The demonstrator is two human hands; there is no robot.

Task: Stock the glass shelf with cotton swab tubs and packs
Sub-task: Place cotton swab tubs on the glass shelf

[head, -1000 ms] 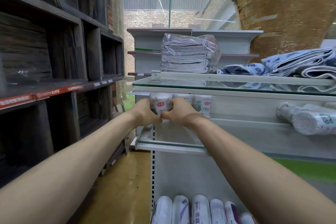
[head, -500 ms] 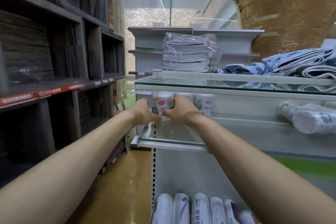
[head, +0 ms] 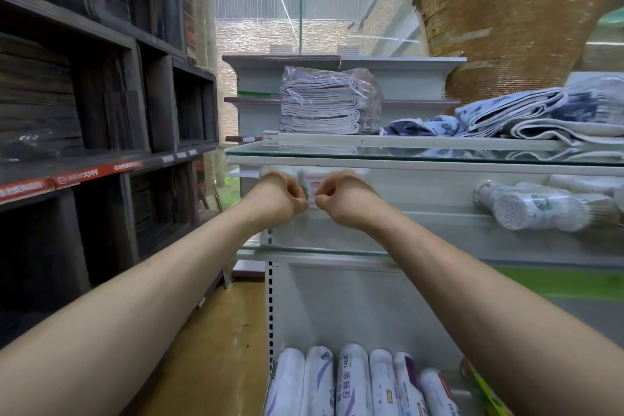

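Note:
A row of white cotton swab tubs (head: 312, 186) with a red label stands at the back left of the lower glass shelf (head: 337, 251). My left hand (head: 277, 199) and my right hand (head: 344, 201) are curled at either side of it, thumbs nearly meeting at its front. Both seem to hold the tubs, but their fingertips are hidden. More cotton swab tubs (head: 537, 209) lie on their sides at the right of the same shelf.
The upper glass shelf (head: 405, 154) just above my hands carries wrapped folded cloths (head: 324, 101) and blue patterned textiles (head: 540, 115). Dark wooden shelving (head: 101, 111) lines the left of the aisle. White rolls (head: 351, 382) fill the bottom shelf.
My hands have drawn closer together in front of the tubs, fingers curling more. The tubs seen to the right of my right hand are now hidden behind it.

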